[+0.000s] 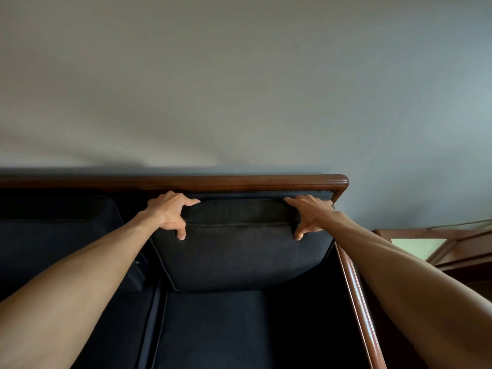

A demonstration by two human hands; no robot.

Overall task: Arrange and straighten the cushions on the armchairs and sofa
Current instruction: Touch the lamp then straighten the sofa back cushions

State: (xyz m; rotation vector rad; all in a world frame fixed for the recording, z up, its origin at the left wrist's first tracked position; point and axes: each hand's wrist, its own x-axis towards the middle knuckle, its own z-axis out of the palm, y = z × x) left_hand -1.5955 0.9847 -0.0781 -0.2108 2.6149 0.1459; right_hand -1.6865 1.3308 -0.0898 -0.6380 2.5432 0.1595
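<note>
A dark navy back cushion (239,251) leans against the backrest at the right end of a wood-framed sofa (239,181). My left hand (169,213) grips the cushion's top left corner, thumb in front and fingers over the top. My right hand (310,215) grips the top right corner the same way. Below the cushion lies the dark seat cushion (226,328). A second back cushion (61,235) stands to the left, partly hidden by my left forearm.
The sofa's wooden right armrest (356,296) runs toward me beside my right forearm. A wooden side table with a glass inset (418,246) stands to the right of the sofa. A plain grey wall (239,89) rises right behind the backrest.
</note>
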